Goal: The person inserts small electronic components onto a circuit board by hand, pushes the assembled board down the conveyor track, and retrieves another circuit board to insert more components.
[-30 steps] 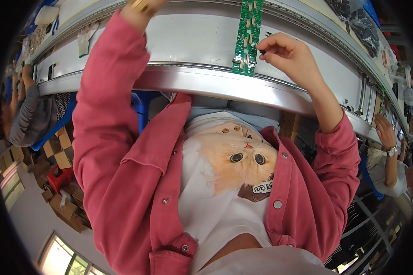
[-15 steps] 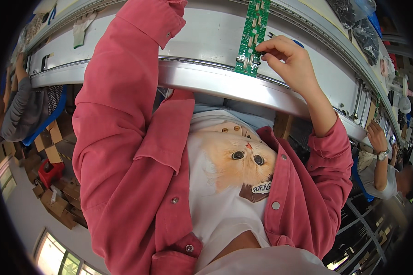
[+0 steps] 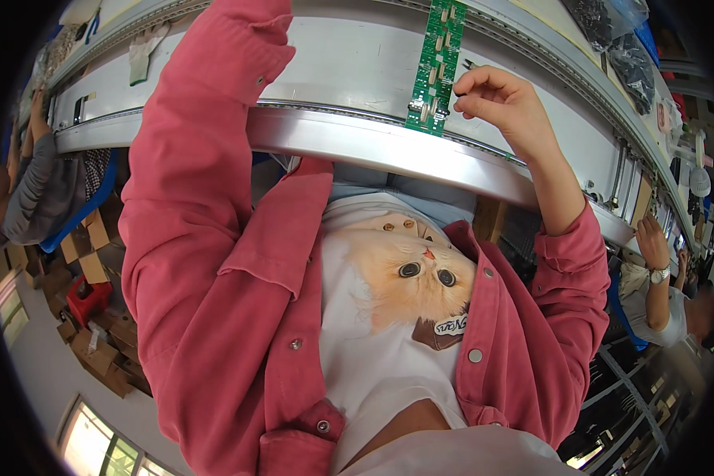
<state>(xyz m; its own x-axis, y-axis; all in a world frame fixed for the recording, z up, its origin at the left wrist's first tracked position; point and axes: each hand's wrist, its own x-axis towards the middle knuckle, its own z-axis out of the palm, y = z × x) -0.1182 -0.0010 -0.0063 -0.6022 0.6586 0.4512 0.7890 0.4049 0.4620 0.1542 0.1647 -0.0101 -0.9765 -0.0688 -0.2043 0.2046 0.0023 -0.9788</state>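
Note:
A long green circuit board [image 3: 431, 79] bridges the rails of a conveyor, with several small silvery and pale parts along it. Just right of its near end is my right hand [image 3: 500, 101], thumb and fingertips pinched on a small black part [image 3: 457, 95] too small to name more exactly. The fingertips are slightly apart from the board. My left arm, in a red sleeve [image 3: 246, 47], reaches up past the top edge, so my left hand is out of sight.
The conveyor's metal front rail [image 3: 333, 135] runs before me. A white glove [image 3: 144, 54] hangs at the far left, and plastic bags [image 3: 631, 67] lie at the far right. Co-workers sit on both sides; one's hand [image 3: 652, 242] is near the line at right.
My right hand has drawn a little to the right, away from the board, with the small black part between the fingertips. My left sleeve has shifted up and left.

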